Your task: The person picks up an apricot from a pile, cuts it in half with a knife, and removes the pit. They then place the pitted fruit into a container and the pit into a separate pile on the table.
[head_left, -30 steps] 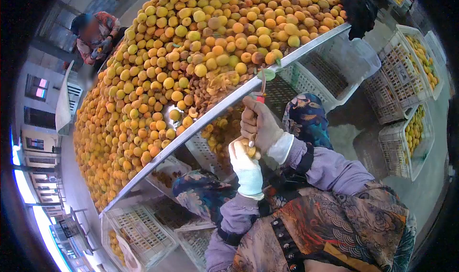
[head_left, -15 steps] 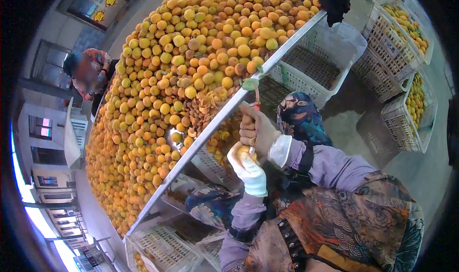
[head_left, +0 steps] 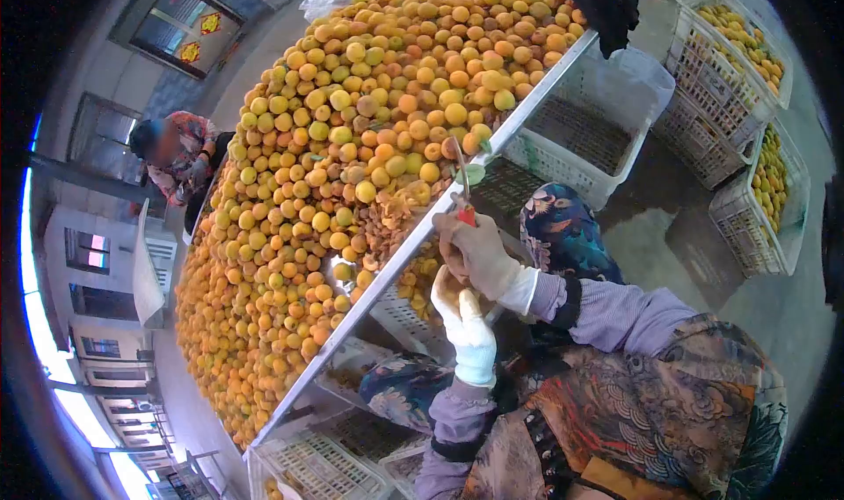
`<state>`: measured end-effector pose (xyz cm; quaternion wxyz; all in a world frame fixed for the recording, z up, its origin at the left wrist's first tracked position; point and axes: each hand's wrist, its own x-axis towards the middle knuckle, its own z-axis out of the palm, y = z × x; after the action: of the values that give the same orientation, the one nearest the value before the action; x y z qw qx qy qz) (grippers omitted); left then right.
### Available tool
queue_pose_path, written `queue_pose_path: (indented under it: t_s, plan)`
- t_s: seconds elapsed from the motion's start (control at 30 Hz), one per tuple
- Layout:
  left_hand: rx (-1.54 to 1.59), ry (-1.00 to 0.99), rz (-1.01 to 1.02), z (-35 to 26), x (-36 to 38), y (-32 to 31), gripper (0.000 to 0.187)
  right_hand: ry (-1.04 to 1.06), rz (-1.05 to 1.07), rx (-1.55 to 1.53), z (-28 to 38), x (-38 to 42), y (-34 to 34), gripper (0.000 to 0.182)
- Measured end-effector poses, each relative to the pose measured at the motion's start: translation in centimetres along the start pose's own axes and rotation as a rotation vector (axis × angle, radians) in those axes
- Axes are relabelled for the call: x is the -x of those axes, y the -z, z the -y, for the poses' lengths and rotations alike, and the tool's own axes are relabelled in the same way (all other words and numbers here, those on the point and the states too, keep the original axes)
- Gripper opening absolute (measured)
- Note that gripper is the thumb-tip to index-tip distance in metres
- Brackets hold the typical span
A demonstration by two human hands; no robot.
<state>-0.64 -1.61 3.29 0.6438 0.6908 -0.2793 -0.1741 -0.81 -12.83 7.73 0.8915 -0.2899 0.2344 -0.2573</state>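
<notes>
A small knife with a red handle (head_left: pixel 468 216) and a thin blade points up past the metal edge of the fruit table. My right hand (head_left: pixel 479 252), in a stained pale glove, is closed around that handle. Just below it, my left hand (head_left: pixel 464 324) wears a white glove with orange stains. Its fingers are curled against my right hand, and what they hold is hidden. Beyond both hands lies a large heap of apricots (head_left: pixel 299 183). Torn apricot flesh and brown pieces (head_left: pixel 396 214) lie at the near edge of the heap.
A metal rail (head_left: pixel 352 324) edges the table. Beneath it stand white crates (head_left: pixel 316 469); another crate (head_left: pixel 571 170) is by my knee. Stacked crates of yellow fruit (head_left: pixel 725 87) stand at right. Another person (head_left: pixel 180 153) sits across the heap. Black cloth (head_left: pixel 607 3) hangs at the far corner.
The knife blade has swung up into clear view above my right hand. Both hands have shifted slightly, and the view has moved a little. The orange patch between my hands is less visible.
</notes>
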Motion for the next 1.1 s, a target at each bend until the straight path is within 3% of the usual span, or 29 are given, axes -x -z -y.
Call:
queue_pose_path:
  t_s: [0.03, 0.1, 0.17, 0.3, 0.37, 0.5, 0.7, 0.73, 0.77, 0.83, 0.97, 1.03, 1.1]
  plan:
    - [0.088, 0.068, -0.021, -0.1, 0.0, -0.1, 0.038, 0.079, -0.024, 0.097, -0.2, 0.3, -0.5, 0.028]
    - [0.026, 0.013, -0.066, 1.4, -0.2, 0.0, 0.037, 0.044, 0.022, 0.114, -1.1, -0.1, 0.0, 0.029]
    - [-0.012, 0.047, -0.052, 1.6, -0.3, 0.3, 0.035, 0.011, -0.085, -0.026, -1.1, -0.1, -0.2, 0.032]
    - [-0.157, -0.096, -0.053, 2.0, 0.0, 0.4, 0.034, 0.015, -0.013, 0.133, -3.3, -0.7, 1.7, 0.024]
    - [0.062, 0.098, -0.107, 1.0, 0.0, 0.6, 0.032, 0.048, 0.004, 0.179, -3.8, -0.9, 2.0, 0.022]
    - [0.056, 0.123, -0.159, 2.0, -0.1, 0.9, 0.032, 0.094, 0.004, 0.265, -2.4, -0.6, 1.8, 0.017]
    - [0.084, 0.111, -0.075, 2.2, -0.8, -0.7, 0.033, 0.088, -0.033, 0.052, -0.5, -1.4, 1.7, 0.018]
    - [-0.128, -0.030, -0.039, 1.0, -1.0, -0.6, 0.033, 0.065, -0.041, -0.017, 0.1, -1.6, 1.5, 0.019]
    - [-0.127, -0.031, -0.040, 1.0, -1.3, -0.5, 0.033, 0.040, -0.051, -0.087, 0.7, -1.7, 1.4, 0.019]
    - [0.227, 0.113, -0.058, 1.1, -2.0, -0.6, 0.037, 0.054, -0.107, -0.093, 0.8, -1.8, 0.5, 0.026]
    - [-0.026, 0.054, -0.198, 1.2, -2.3, -1.5, 0.032, 0.063, -0.107, 0.020, -0.1, -2.4, 0.5, 0.027]
    - [0.005, 0.059, -0.242, 1.2, -2.2, -2.0, 0.030, 0.043, -0.073, 0.012, -0.3, -2.8, 0.9, 0.028]
    - [-0.017, 0.064, -0.267, 0.6, -1.9, -2.2, 0.031, -0.132, -0.035, -0.071, -0.1, -3.3, 1.0, 0.028]
